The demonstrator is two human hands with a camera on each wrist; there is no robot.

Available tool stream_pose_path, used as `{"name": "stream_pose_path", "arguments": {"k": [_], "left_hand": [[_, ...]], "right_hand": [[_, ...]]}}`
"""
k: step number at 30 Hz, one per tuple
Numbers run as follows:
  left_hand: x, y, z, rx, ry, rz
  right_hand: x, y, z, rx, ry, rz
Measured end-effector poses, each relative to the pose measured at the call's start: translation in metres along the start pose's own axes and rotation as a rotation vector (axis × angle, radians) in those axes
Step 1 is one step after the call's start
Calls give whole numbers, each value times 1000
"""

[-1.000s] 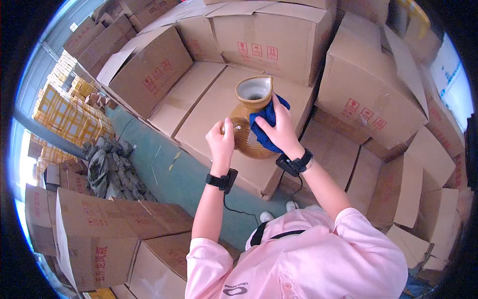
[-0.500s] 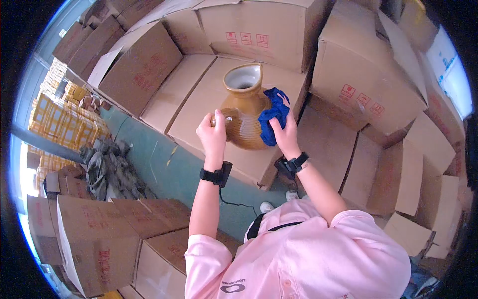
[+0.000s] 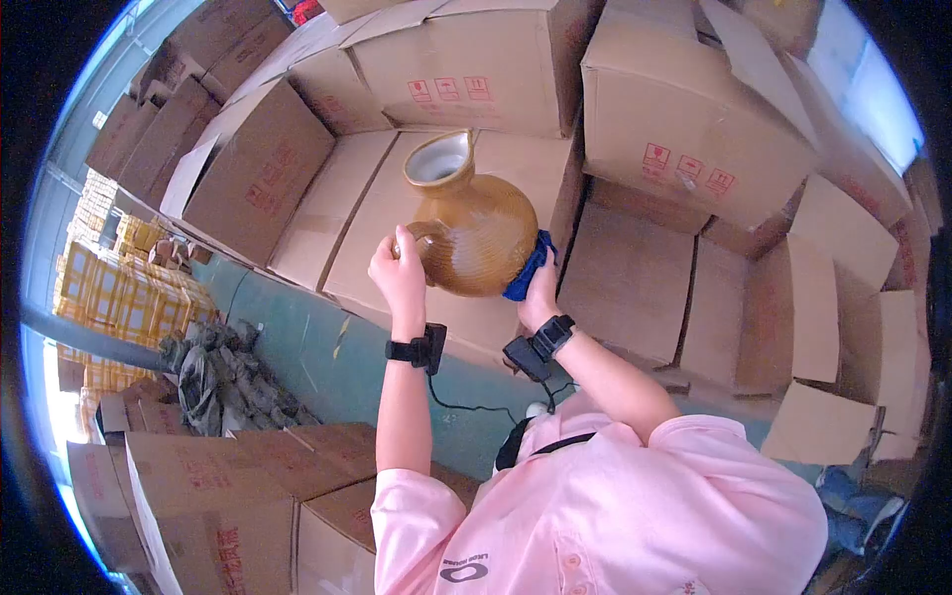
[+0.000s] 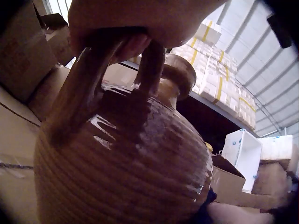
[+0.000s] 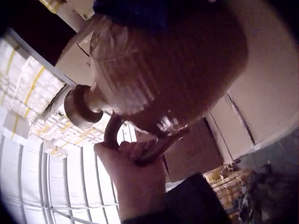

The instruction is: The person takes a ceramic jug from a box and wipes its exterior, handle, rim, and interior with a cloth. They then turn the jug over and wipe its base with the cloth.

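Observation:
A brown glazed jug with ribbed sides, a pale inside and a pouring lip is held over a cardboard box, its mouth leaning to the left in the head view. My left hand grips the jug's handle, fingers passing through the loop. On the opposite side, low on the belly, my right hand holds a dark blue cloth against the glaze. The right fingers are mostly hidden behind the cloth and jug. In the right wrist view the cloth lies across the jug's surface.
Closed cardboard boxes lie under the jug, with taller boxes behind and open-flapped ones to the right. Grey crumpled sacks and yellow-banded white stacks stand left, across the green floor.
The cloth and right hand have moved from near the jug's neck down its side to the lower belly. The jug now tilts further left; the left hand keeps its grip on the handle.

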State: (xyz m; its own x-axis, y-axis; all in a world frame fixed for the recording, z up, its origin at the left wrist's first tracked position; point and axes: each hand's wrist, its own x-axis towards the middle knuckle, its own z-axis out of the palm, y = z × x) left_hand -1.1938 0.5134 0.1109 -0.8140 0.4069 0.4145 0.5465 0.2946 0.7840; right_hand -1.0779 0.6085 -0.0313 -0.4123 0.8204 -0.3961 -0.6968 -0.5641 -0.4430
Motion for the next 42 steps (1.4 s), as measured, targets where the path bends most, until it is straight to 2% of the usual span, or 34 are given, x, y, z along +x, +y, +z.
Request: {"name": "stream_pose_path", "arguments": {"k": [1,3,5,6,9,10,13,14,18,29,30,36,39,40,42], "left_hand": [[-2,0,0,-20,18,12],[-1,1,4,-70,59,43],[-1,-1,2,-95,3,-7],[-1,-2,1,-104,-24,-32],[4,-10,0,-109,-55,-6],[4,-9,0,-113,-53,-9],[1,-5,1,-152,-44,-4],[1,-7,2,-175,-42,9],[4,-13,0,-124,-74,-15],[5,-17,1,-140,-44,0],[5,-18,2,-150,-44,0],[7,-25,4,-206,-31,1],[6,-21,2,-164,-45,-8],[6,-21,2,-177,-38,-14],[4,-22,4,-204,-21,-26]], "right_hand": [[-12,-7,9,-1,37,50],[-35,-7,16,-83,92,27],[-51,4,7,-200,93,28],[-54,15,2,-235,45,-161],[-98,-8,37,-225,-89,-337],[-85,-2,23,-260,-185,-295],[-83,-21,32,-775,-236,-761],[-82,-27,34,-893,-280,-830],[-66,-47,45,-1046,-371,-957],[-34,-72,88,-1497,-489,-1063],[-38,-77,94,-1561,-476,-1134],[-8,-89,103,-1543,-670,-1058],[8,-100,111,-1320,-845,-737],[12,-98,119,-1204,-918,-750],[4,-101,131,-1159,-949,-665]]}}
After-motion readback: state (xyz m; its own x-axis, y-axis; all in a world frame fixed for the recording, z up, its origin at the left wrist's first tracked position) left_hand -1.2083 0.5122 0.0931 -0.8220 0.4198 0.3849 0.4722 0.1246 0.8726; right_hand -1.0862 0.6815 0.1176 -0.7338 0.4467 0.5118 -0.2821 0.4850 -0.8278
